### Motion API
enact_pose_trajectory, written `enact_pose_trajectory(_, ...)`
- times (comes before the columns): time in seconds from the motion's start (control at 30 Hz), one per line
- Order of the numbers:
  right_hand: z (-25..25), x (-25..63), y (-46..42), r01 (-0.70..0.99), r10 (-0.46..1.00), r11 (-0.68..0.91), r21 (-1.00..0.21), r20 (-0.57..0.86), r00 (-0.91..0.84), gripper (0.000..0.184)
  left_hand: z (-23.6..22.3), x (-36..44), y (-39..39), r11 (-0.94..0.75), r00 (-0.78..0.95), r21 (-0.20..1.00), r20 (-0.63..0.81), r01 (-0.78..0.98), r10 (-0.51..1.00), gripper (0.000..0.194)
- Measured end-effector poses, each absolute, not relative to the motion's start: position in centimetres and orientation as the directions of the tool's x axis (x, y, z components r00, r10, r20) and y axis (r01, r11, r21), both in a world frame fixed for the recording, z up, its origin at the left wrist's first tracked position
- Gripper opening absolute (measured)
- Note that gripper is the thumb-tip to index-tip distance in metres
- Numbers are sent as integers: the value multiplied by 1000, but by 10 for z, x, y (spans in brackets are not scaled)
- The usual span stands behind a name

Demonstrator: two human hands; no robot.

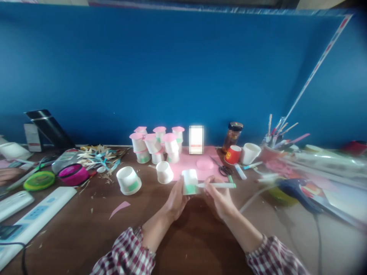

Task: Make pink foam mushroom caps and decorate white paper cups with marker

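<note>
My left hand (177, 198) is closed around the side of a white paper cup (190, 176) that has a green patch low on its wall. In my right hand (216, 194) is a white marker pen (219, 185) with a green end pointing right; its tip meets the cup near the green patch. Left of my hands stand another paper cup (164, 172) and a wider one with a green patch (128, 180). Behind them, paper cups topped with pink paper pieces (171, 144) are stacked in two layers. A green pen cap (230, 178) appears near the marker.
A pink sheet (186, 164) lies ahead with scissors (223, 168) on its right edge. A red cup (233, 155), a white cup (250, 153) and a dark-lidded jar (233, 137) stand right. At left are a power strip (40, 214), a magenta container (73, 174) and another person's hand (10, 176). A glue gun (299, 193) lies right.
</note>
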State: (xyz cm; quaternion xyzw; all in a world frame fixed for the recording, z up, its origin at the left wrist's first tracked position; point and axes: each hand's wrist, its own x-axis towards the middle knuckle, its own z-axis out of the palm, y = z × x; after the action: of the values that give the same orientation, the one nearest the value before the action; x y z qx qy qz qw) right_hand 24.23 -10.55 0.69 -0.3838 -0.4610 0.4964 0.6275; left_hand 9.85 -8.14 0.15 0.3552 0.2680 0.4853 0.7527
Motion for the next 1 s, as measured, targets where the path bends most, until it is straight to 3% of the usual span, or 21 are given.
enact_pose_trajectory(1.0,7,243,-104,-214,967,244,-946,222,125,21,4,99,-83,359,443,753,-100,-551,891,50)
